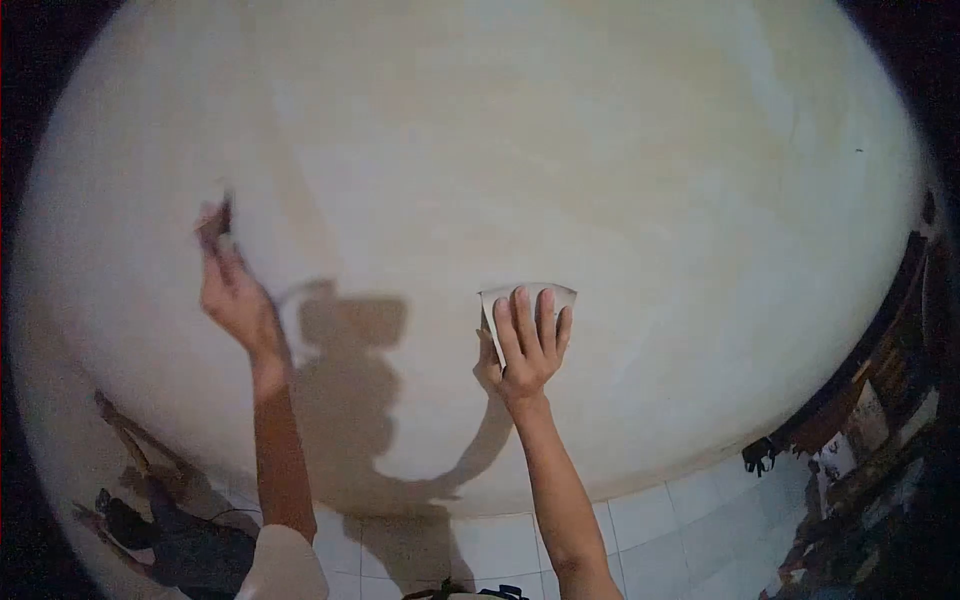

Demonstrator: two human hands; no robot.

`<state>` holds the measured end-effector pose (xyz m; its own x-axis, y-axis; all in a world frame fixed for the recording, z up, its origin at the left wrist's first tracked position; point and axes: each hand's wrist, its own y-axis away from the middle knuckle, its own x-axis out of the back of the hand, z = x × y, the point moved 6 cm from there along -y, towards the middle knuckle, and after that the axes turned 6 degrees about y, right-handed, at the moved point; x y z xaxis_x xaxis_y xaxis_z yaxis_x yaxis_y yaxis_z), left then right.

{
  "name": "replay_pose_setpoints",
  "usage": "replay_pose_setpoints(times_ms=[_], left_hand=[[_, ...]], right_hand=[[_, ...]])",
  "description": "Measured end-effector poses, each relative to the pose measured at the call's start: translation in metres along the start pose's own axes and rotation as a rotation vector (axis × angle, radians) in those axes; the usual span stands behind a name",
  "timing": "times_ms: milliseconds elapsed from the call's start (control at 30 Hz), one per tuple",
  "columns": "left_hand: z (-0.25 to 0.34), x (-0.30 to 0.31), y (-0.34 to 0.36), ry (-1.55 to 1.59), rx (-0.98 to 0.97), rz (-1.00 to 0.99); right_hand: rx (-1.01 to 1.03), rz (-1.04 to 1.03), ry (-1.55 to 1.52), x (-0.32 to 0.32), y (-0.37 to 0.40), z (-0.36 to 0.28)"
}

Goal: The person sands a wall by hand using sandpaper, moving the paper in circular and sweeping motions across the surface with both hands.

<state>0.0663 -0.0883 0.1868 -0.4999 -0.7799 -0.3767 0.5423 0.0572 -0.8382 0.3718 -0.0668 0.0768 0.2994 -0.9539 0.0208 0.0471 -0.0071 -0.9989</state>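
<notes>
My right hand is on a thin, pale, flexible scraper, its fingers laid along the front and the thumb at the left edge. The scraper's wide upper edge lies against the pale wall and looks slightly bowed. Raised at the left, my left hand has its fingers pinched together close to the wall. A small dark thing shows at those fingertips, blurred by motion; I cannot tell what it is.
White floor tiles run along the wall's foot. A person in dark clothing is low at the left. Boards and cluttered items line the right edge, near a small black object. My shadow falls on the wall between my arms.
</notes>
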Motion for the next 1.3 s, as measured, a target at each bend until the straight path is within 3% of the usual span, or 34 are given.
replay_pose_setpoints(times_ms=[33, 167, 200, 267, 400, 467, 533, 600, 667, 733, 867, 933, 1000, 1067, 1100, 1167, 1233, 1300], left_hand=[[0.022, -0.012, 0.004, 0.046, -0.114, -0.04], [0.053, -0.056, 0.048, -0.117, -0.567, -0.58], [0.059, -0.056, 0.05, -0.121, -0.566, -0.572], [0.075, -0.065, 0.071, 0.097, -0.688, -0.94], [0.048, -0.06, 0.059, -0.026, -0.767, -0.963], [0.026, -0.044, 0.024, 0.018, -0.615, -0.822], [0.012, -0.022, -0.006, -0.06, -0.532, -0.496], [-0.002, 0.001, -0.026, -0.139, -0.22, -0.175], [-0.039, 0.029, -0.034, -0.136, 0.071, 0.008], [-0.077, 0.054, -0.036, -0.151, 0.248, 0.104], [-0.082, 0.057, -0.028, -0.046, 0.274, 0.216], [-0.088, 0.041, -0.031, -0.232, 0.277, 0.057], [-0.026, 0.007, -0.018, -0.197, -0.092, 0.054], [0.005, -0.023, -0.004, 0.179, 0.083, -0.112], [0.026, -0.033, 0.008, -0.098, -0.451, -0.269], [0.053, -0.058, 0.039, -0.155, -0.631, -0.6], [0.081, -0.066, 0.059, -0.107, -0.722, -0.763], [0.071, -0.065, 0.057, -0.054, -0.672, -0.764]], right_hand=[[0.004, 0.023, -0.011, 0.0, 0.0, 0.0], [0.018, 0.002, -0.009, -0.001, 0.001, 0.0], [0.025, 0.006, -0.013, -0.001, 0.003, 0.0], [0.015, -0.043, -0.004, -0.005, 0.005, 0.001], [0.021, -0.001, -0.039, -0.004, 0.004, 0.001], [0.009, 0.008, -0.04, -0.002, 0.003, 0.002], [0.007, 0.014, -0.03, -0.003, 0.003, 0.002], [0.008, 0.015, -0.02, -0.006, 0.005, 0.003], [-0.008, 0.02, -0.017, -0.004, 0.004, 0.002], [-0.008, 0.005, -0.012, -0.004, 0.005, 0.003], [0.004, -0.003, -0.063, -0.003, 0.003, 0.001], [-0.02, -0.018, 0.013, -0.004, 0.002, 0.0], [0.012, 0.016, -0.05, -0.006, 0.004, 0.0], [0.027, 0.035, -0.005, -0.006, 0.005, 0.0], [0.042, 0.029, -0.034, -0.007, 0.005, -0.001], [0.04, 0.054, -0.024, -0.007, 0.003, -0.001], [0.026, 0.043, -0.014, -0.004, 0.003, -0.001], [0.047, 0.032, -0.019, -0.005, 0.004, -0.002]])
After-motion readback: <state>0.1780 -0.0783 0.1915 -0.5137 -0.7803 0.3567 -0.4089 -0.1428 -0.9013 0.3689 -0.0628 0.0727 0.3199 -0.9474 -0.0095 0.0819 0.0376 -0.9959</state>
